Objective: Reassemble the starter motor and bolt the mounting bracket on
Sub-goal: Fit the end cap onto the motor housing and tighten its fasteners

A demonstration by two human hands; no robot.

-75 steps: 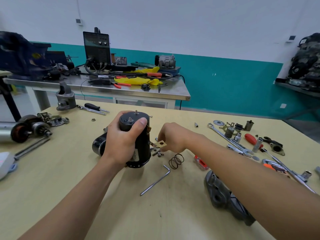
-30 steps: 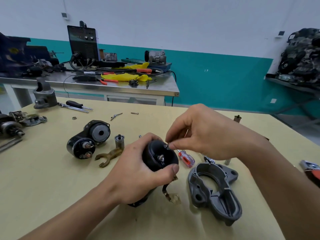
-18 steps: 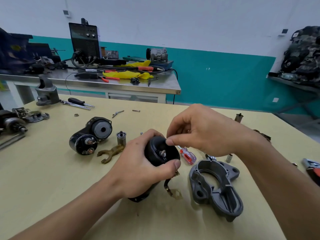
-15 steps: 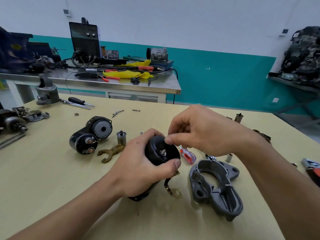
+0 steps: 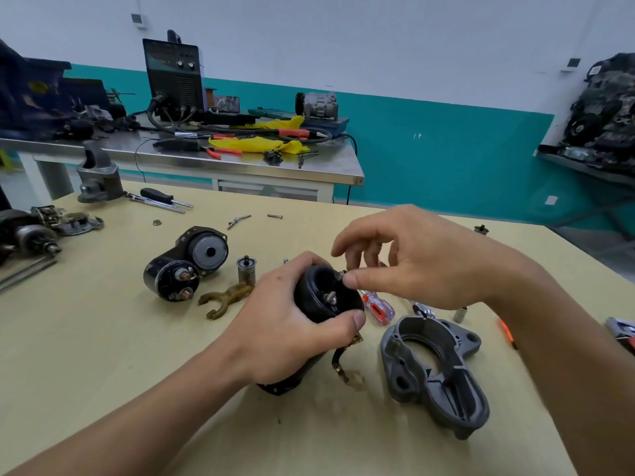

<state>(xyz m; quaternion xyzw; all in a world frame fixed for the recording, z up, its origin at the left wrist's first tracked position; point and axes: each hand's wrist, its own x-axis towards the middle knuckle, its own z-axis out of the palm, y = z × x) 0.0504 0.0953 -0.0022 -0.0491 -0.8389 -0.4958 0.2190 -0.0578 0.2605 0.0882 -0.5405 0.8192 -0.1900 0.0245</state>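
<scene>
The left hand [image 5: 292,324] is wrapping closed around the black cylindrical starter motor body [image 5: 323,297], holding it tilted above the pale yellow worktable [image 5: 103,355], thumb pressing across the near rim of its end cap. A short dark lead with a brass terminal [image 5: 347,371] is hanging below that hand. The right hand [image 5: 422,262] is hovering just above and right of the motor, thumb tip touching a small stud at the cap's far edge while the other fingers are spreading loosely open; whether it is pinching anything cannot be told. Just right of the left hand and below the right wrist, the grey cast-metal mounting bracket [image 5: 443,376] is lying flat on the table. A red-and-clear-handled screwdriver [image 5: 378,305] is lying under the right hand. Left of the left hand, a brass fork lever [image 5: 226,298] and a small silver cylinder [image 5: 246,268] are resting, and farther left a black solenoid-and-housing assembly [image 5: 185,264] is sitting.
</scene>
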